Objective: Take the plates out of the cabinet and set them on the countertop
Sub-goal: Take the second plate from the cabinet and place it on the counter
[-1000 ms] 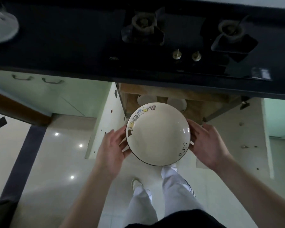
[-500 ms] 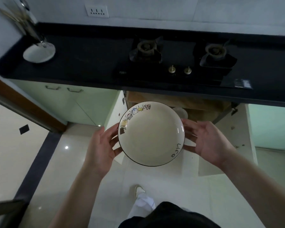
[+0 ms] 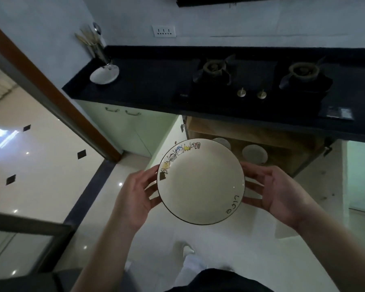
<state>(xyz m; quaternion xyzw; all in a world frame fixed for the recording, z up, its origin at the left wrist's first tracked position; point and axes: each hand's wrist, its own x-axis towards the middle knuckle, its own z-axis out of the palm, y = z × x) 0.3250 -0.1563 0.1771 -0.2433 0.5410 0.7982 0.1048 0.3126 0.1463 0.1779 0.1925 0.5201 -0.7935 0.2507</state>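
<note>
plate point(image 3: 200, 182) – level in the air in front of the open cabinet point(image 3: 251, 142), below the dark surface point(image 3: 156, 85), so I judge it is bound there | left hand point(image 3: 135, 197) cups its left rim, fingers spread | right hand point(image 3: 276, 192) cups the right rim – palms facing, both wrists low | more dishes point(image 3: 254, 153) wait inside

A pale grey wall point(image 3: 261, 22) with a white socket plate point(image 3: 164, 31) backs the black stone counter point(image 3: 148, 81). Glossy cream floor tiles point(image 3: 40, 161) with small dark diamonds reflect ceiling lights.
</note>
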